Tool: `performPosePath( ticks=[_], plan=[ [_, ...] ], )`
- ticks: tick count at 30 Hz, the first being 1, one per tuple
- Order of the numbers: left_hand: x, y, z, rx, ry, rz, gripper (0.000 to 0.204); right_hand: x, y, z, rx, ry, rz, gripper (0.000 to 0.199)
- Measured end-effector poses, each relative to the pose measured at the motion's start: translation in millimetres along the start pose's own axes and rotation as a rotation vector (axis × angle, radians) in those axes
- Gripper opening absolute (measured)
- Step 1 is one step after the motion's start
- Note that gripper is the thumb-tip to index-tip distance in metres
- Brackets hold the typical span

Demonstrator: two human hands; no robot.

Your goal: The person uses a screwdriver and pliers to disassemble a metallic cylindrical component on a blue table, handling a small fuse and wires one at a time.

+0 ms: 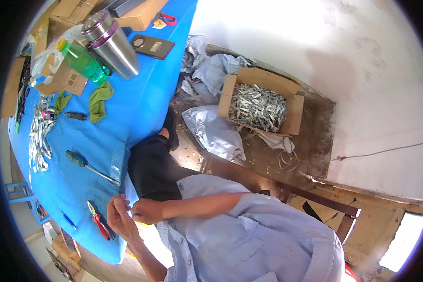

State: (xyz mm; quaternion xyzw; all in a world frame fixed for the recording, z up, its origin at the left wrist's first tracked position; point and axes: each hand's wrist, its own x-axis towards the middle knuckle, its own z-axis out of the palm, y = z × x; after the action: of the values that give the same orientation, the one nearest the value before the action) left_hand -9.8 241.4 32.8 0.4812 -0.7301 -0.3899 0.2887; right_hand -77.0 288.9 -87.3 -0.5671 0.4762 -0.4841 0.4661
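Observation:
My left hand (121,218) is closed, with its fingers bent together at the edge of the blue-covered table (141,101). Right beside it is my right hand (148,211), curled into a loose fist with its fingertips towards the left one. Whatever they may hold between them is too small or hidden to make out. Pliers with red and black handles (100,221) lie on the cloth just left of my hands. Farther up lies a screwdriver with a green handle (79,160), its shaft pointing towards my hands. A blue pen (69,219) rests near the table's left side.
Metal strips (41,136) are heaped at the table's far left. Green rags (98,101), a green bottle (82,61) and a steel flask (113,47) stand or lie beyond. On the floor, a cardboard box (293,115) full of similar strips sits beside silvery bags (214,131).

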Motion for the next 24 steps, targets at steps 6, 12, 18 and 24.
performPosePath(
  ticks=[6, 12, 18, 24],
  plan=[
    [10, -21, -40, -0.096, 0.23, 0.003, 0.022, 2, 6, 9, -0.036, -0.023, 0.086, 0.031],
    [19, -20, -76, 0.359, 0.396, 0.09, 0.016, 1, -19, -6, -0.035, 0.022, 0.07, 0.022],
    [16, -35, -105, 0.708, 0.377, 0.069, 0.036, 2, -35, -12, -0.052, 0.004, 0.108, 0.019],
    [15, -68, -112, 0.675, 0.323, -0.004, 0.038, 3, -27, -8, -0.077, -0.032, 0.119, 0.015]
  ],
)
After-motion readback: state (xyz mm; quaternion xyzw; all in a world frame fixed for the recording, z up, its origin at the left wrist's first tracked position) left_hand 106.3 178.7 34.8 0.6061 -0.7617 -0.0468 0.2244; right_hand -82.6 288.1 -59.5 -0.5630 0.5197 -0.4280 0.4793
